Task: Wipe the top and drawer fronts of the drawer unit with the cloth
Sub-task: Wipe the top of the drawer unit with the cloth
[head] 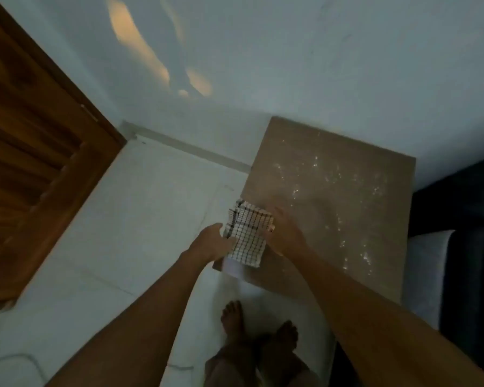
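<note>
- The drawer unit (pixel 333 219) stands in a dim room corner against a pale wall (pixel 291 65), and only its flat brown top shows; the drawer fronts are out of sight
- White specks (pixel 327 180) lie scattered over the far and right parts of that top
- A white tiled floor (pixel 140 219) spreads to the left, reaching a brown wooden door (pixel 34 135)
- Something dark and white (pixel 430 261) sits just beside the unit's right side, too dim to make out
- Two bare feet (pixel 231 319) stand on the floor at the unit's near edge
- The cloth (pixel 248 236), white with a dark grid and folded, is over the near-left corner of the top, overlapping the left edge; whether it touches the surface I cannot tell
- Its long axis runs away from the person, roughly along the unit's left edge, with the near end at the corner
- The left grip (pixel 210 241) pinches the cloth's left side
- The right grip (pixel 285 236) holds the cloth's right side, thumb along the edge
</note>
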A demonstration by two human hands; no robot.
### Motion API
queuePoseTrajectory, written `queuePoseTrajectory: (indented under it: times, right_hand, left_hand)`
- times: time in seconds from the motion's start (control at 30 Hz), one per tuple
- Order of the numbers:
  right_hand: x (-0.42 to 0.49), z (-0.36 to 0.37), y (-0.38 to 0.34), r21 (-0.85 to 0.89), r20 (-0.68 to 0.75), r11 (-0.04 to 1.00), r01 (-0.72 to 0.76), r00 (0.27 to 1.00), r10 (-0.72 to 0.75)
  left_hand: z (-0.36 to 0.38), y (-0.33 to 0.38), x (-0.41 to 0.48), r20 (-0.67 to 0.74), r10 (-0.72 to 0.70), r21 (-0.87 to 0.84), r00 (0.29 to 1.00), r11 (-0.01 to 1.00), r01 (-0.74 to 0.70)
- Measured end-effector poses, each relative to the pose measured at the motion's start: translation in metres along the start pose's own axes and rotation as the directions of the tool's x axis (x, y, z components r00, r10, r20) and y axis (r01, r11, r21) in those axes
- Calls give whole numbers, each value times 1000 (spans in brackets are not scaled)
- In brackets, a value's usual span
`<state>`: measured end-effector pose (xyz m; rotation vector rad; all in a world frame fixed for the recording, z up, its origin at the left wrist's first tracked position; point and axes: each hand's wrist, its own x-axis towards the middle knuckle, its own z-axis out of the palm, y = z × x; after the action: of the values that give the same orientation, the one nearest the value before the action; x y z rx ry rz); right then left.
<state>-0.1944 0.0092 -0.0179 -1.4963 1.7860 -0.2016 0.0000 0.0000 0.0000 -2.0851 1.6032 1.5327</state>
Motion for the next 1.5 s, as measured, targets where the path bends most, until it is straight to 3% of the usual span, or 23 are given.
queuePoseTrajectory:
  times: [0.13, 0.27, 0.37, 0.5, 0.67, 0.73, 0.8, 0.83, 0.9, 0.97, 1.0, 1.07, 1.2, 1.27, 1.37, 1.43, 1.5]
  right_hand:
    - [15, 23, -1, -169, -51, 984, -63, 997, 55]
    - [24, 39, 3, -154, -97, 983, -103, 991, 89]
    - [25, 41, -1, -131, -28, 990, -51, 998, 48]
    - [21, 36, -11, 76, 35, 995, -58, 998, 56]
    - [12, 11, -30, 394, 115, 918, -42, 993, -5]
    - [8, -2, -36, 544, 95, 836, -75, 995, 27]
    - [6, -15, -43, 735, 115, 664, -135, 991, 74]
    - [6, -21, -45, 811, 134, 563, -161, 987, 90]
    - [6, -32, -51, 902, 163, 388, -187, 982, 93]
    - [5, -39, -55, 935, 179, 297, -195, 981, 81]
    - [4, -42, -57, 939, 181, 282, -196, 980, 81]
    - [1, -49, -58, 946, 166, 265, -189, 981, 104]
    - [-2, -63, -53, 979, 62, 175, -103, 972, 225]
    - [-1, -66, -49, 973, 13, 218, -81, 955, 298]
    - [-2, -66, -49, 892, -15, 434, -125, 953, 304]
    - [-5, -66, -51, 828, 49, 533, -175, 969, 241]
    - [-10, -68, -53, 799, 131, 565, -208, 976, 174]
  left_hand:
    - [14, -12, 23, -64, 41, 23, 997, 999, -40]
    - [26, -18, 32, -128, 97, -35, 987, 994, -103]
    - [33, -26, 40, -161, 99, -51, 982, 993, -109]
    - [28, -27, 44, -172, 109, -112, 979, 985, -129]
    - [4, -20, 44, -192, 115, -246, 975, 956, -161]
    - [-6, -11, 44, -178, 91, -314, 980, 938, -144]
    - [-17, 2, 42, -55, -17, -482, 998, 876, -11]
    - [-22, 10, 40, 53, -38, -586, 998, 808, 62]
    - [-30, 24, 34, 267, 69, -793, 961, 583, 178]
    - [-35, 35, 30, 330, 231, -898, 916, 377, 228]
    - [-37, 41, 28, 313, 285, -921, 906, 323, 216]
    - [-40, 51, 28, 229, 321, -948, 919, 286, 136]
    - [-45, 62, 26, 151, 314, -938, 937, 345, 35]
    - [-47, 65, 24, 170, 344, -919, 923, 394, 22]
    - [-47, 71, 19, 215, 409, -900, 887, 436, 18]
    - [-46, 76, 14, 223, 435, -904, 873, 426, 19]
    - [-47, 81, 10, 225, 448, -910, 865, 413, 23]
